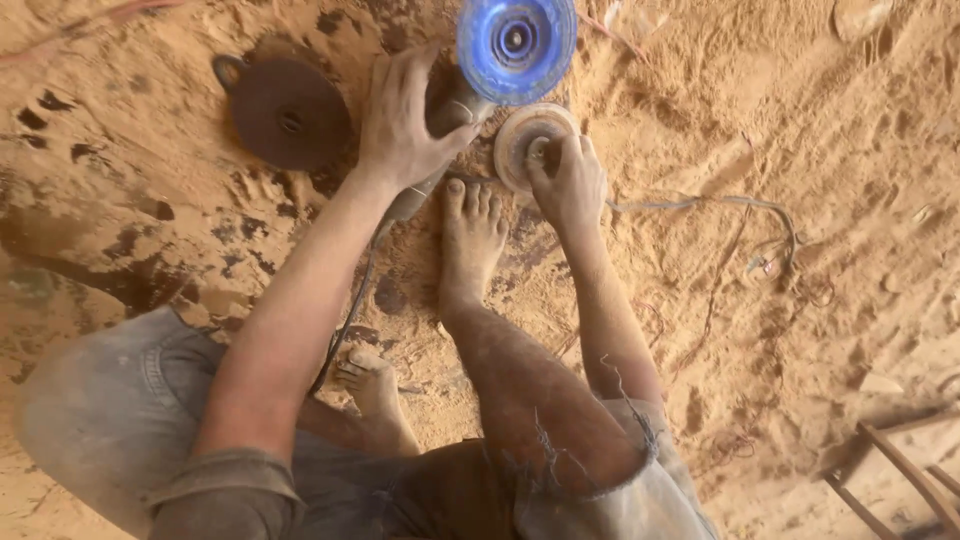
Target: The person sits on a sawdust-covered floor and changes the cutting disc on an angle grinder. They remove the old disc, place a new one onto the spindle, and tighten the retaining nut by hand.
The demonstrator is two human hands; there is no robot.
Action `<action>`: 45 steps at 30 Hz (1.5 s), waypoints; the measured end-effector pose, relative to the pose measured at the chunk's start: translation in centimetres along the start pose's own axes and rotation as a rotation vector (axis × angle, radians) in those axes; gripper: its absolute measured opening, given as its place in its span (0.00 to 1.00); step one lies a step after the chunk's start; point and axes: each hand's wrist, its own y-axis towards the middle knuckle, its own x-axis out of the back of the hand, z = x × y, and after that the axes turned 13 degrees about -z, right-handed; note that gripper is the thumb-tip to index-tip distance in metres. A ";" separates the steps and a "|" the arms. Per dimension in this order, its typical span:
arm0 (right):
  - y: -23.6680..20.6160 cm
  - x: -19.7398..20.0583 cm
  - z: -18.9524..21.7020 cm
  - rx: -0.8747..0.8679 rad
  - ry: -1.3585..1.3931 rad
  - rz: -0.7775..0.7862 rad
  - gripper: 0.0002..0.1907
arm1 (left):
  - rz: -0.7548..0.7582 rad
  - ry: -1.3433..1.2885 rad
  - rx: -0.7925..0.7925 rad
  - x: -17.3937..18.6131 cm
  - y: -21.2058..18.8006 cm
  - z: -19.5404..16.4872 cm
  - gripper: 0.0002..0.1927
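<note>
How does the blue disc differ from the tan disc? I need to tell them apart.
The blue disc is shiny blue and larger in view; the tan disc is dull, sawdust-coloured and smaller. The blue disc sits on the grinder held by the left hand; the tan disc lies on the sawdust floor under the right hand. Both are round with a centre hub.

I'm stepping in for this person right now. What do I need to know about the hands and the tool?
Left hand: gripping the angle grinder's body on the sawdust floor; its blue disc faces up.
Right hand: fingers on the hub of a pale round disc lying beside the grinder.
Rusty round disc lies left.
Cord trails back past the bare feet.
Pale disc not mounted.
</note>
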 end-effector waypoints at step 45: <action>-1.6 6.9 14.9 -0.075 1.386 0.719 0.13 | 0.554 -0.377 0.681 22.9 5.3 -3.4 0.25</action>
